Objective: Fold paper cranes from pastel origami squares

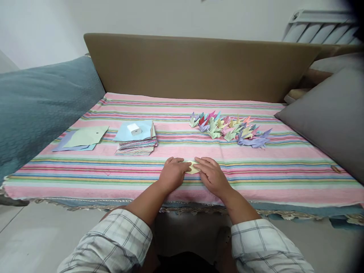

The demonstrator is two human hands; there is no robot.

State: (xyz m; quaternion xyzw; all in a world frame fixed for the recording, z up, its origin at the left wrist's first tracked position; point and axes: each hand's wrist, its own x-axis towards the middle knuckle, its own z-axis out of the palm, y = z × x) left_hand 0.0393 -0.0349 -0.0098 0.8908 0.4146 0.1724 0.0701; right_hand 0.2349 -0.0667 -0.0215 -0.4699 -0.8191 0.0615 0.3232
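A small piece of pale yellow folded paper (pixel 193 167) lies on the striped cloth in front of me. My left hand (pixel 174 173) has its fingers curled over the paper's left end, thumb on the near side. From the right, my right hand (pixel 212 174) presses on the other end with its fingertips. Both hands cover parts of the sheet, so its full shape is hidden. Beyond my right hand stand several folded paper cranes (pixel 227 128) in many colours, grouped close together.
A stack of coloured paper squares (pixel 136 147) with a white charger block (pixel 134 129) on top sits left of centre. Loose sheets (pixel 85 136) lie farther left. A blue-covered cushion (pixel 45 110) and a grey cushion (pixel 330 117) flank the striped cloth (pixel 85 178); a brown backrest (pixel 193 68) rises behind.
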